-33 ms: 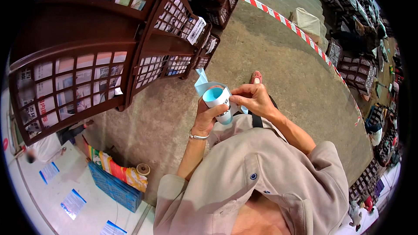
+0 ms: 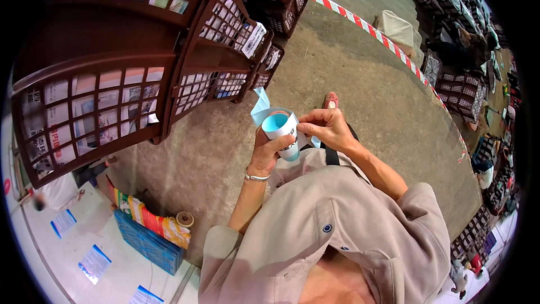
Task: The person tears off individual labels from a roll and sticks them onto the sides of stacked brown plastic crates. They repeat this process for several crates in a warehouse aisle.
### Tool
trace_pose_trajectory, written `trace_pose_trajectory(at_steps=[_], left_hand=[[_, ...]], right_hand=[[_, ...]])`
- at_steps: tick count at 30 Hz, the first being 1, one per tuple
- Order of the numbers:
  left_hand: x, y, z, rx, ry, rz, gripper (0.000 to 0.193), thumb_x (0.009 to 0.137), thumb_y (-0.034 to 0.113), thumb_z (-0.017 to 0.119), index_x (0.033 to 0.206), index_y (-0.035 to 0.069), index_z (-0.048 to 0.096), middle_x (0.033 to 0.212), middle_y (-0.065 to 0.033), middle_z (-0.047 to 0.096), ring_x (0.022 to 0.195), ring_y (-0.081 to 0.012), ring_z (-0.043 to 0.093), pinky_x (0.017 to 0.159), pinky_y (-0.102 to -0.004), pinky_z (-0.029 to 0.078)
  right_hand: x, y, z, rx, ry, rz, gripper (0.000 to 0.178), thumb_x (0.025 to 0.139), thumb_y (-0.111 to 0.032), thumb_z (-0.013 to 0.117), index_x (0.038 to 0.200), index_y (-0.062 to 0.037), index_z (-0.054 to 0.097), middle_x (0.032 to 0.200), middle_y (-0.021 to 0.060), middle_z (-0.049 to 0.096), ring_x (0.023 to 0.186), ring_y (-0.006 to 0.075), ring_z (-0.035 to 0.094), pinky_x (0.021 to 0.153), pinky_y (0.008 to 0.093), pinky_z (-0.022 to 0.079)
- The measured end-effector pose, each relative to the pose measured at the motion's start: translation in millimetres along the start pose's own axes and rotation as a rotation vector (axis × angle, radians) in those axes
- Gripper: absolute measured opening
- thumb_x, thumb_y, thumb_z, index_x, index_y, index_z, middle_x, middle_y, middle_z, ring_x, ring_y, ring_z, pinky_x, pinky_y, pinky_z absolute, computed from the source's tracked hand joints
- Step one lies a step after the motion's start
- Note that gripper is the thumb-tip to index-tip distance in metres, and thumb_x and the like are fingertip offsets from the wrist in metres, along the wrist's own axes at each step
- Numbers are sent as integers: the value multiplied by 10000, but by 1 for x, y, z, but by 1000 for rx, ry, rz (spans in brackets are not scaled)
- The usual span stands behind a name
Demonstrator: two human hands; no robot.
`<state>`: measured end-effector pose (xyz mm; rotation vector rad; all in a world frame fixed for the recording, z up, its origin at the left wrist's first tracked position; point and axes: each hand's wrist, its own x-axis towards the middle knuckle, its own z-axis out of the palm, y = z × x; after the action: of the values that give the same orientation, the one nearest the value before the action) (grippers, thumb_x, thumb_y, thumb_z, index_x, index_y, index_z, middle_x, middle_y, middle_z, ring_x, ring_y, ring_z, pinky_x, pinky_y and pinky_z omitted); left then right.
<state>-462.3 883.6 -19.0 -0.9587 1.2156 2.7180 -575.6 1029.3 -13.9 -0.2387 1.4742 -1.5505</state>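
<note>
My left hand [image 2: 263, 153] is wrapped round a roll of labels [image 2: 288, 151], its thumb across the printed side. The roll is white outside with dark print, pale blue inside its hollow, and its open end faces up. A loose pale blue strip [image 2: 260, 107] curls off it and stands up beyond the far side. At the roll's right, my right hand [image 2: 332, 129] pinches the edge of the strip between thumb and forefinger. More of the pale blue strip hangs below the right hand, partly hidden.
Brown lattice crates [image 2: 101, 107] filled with printed papers are stacked on the left. Red-and-white barrier tape [image 2: 388, 42] crosses the floor to the right, with a covered pale block [image 2: 399, 31] and more crates beyond. Blue panels [image 2: 147, 242] and a spool [image 2: 184, 219] stand at lower left.
</note>
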Motion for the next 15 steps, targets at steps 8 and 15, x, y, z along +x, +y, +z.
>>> trace_pose_trajectory(at_steps=[8,15], left_hand=[[-2,-5,-16,-214,167,-92,407,695,97,696,1069,35,550,948,-45,606,843,-158,600,744,-295,509],[-22,-16,-95,-505,427,-131,350,714,114,690,1025,31,552,927,-78,631,821,-206,626,740,-360,545]], right_hand=[[8,31,-5,391,134,237,100,841,-106,588,911,-39,565,749,-32,556,626,34,510,568,178,431],[18,43,-43,691,324,360,40,792,-79,554,830,-78,568,693,-44,530,562,45,486,516,194,425]])
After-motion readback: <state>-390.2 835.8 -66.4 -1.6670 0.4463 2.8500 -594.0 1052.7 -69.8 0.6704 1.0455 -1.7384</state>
